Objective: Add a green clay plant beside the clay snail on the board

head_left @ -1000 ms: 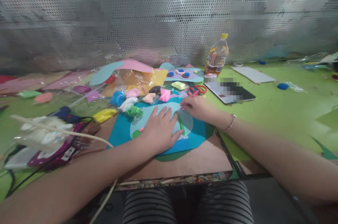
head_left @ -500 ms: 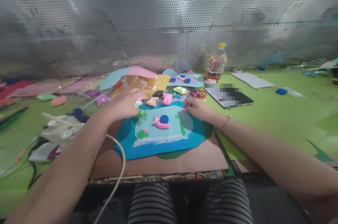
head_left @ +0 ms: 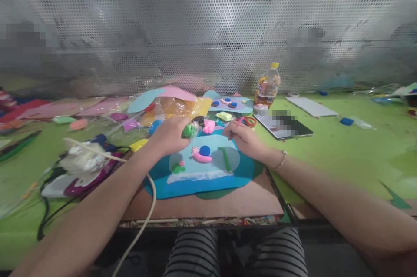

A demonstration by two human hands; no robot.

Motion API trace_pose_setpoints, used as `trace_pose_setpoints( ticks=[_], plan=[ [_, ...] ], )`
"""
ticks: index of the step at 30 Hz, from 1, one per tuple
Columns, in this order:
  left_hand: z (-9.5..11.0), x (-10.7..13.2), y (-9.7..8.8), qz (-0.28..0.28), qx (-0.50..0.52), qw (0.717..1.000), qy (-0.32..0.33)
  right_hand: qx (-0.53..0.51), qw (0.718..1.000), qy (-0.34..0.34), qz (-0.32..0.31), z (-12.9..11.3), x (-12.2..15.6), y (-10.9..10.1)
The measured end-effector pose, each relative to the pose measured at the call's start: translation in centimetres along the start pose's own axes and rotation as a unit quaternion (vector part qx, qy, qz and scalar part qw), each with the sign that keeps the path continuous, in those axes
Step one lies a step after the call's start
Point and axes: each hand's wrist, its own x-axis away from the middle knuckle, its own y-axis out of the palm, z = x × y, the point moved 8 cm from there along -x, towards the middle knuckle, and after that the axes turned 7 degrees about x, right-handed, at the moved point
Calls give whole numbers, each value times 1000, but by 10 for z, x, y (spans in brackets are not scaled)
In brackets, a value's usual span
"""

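Note:
My left hand (head_left: 172,133) is closed around a packet of green clay (head_left: 190,131) in clear wrap, above the left part of the blue card. In my right hand (head_left: 241,138), the fingers pinch a thin pink stick (head_left: 240,121) whose lower end is hidden. Between the hands lies the layered blue card (head_left: 198,188). On it sit a clay snail (head_left: 202,158) with a pink body and blue shell, a long green clay strip (head_left: 225,158), a small green clay piece with a pink top (head_left: 179,167), and a white band along the bottom.
Behind the card are a pink clay packet (head_left: 209,126), red-handled scissors (head_left: 249,121) and a second card (head_left: 228,104) with clay snails. A tablet (head_left: 283,125) and a bottle (head_left: 267,85) stand right. A glue gun (head_left: 61,186) and its pale cord lie left.
My left hand has taken hold of the green clay packet and moved it up and right off the card. My right hand has barely moved, still with the pink stick.

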Motion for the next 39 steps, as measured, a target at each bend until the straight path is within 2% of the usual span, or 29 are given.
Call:
trace_pose_setpoints(
  ticks=[1, 3, 5, 8, 11, 14, 18, 20, 22, 25, 28, 30, 34, 39],
  plan=[
    [11, 2, -3, 21, 22, 999, 11, 6, 999, -37, 6, -13, 1, 0],
    [35, 8, 0, 14, 56, 997, 45, 28, 996, -80, -16, -34, 4, 4],
    [53, 15, 6, 2, 82, 995, 57, 47, 995, -80, -32, -46, 5, 6],
    [64, 20, 13, -6, 102, 994, 47, 34, 995, -91, -18, -54, 6, 5],
    [62, 19, 18, -8, 83, 996, 40, 23, 995, -102, 2, -51, 5, 3],
    [52, 16, 17, 7, 49, 998, 27, 18, 997, -77, 13, -35, 1, -2],
    [30, 12, 9, 42, 27, 998, -29, 45, 998, 40, 29, 8, -4, -16],
    [21, 10, 9, 42, 26, 998, -49, 55, 995, 84, 31, 23, -4, -19],
    [15, 8, 8, 50, 31, 996, -63, 52, 994, 97, -4, 27, -3, -11],
    [10, 6, 14, 43, 64, 994, -75, 39, 995, 85, -43, 16, -1, 1],
    [18, 5, 22, 39, 135, 989, -36, 48, 995, 64, -51, 5, 1, 6],
    [28, 6, 25, 31, 202, 979, 8, 16, 996, 52, -65, 4, 2, 12],
    [42, 8, 35, -46, 325, 943, 54, 10, 994, 68, -85, 18, 3, 24],
    [42, 8, 42, -76, 362, 926, 82, 34, 993, 48, -99, 20, 3, 35]
  ],
)
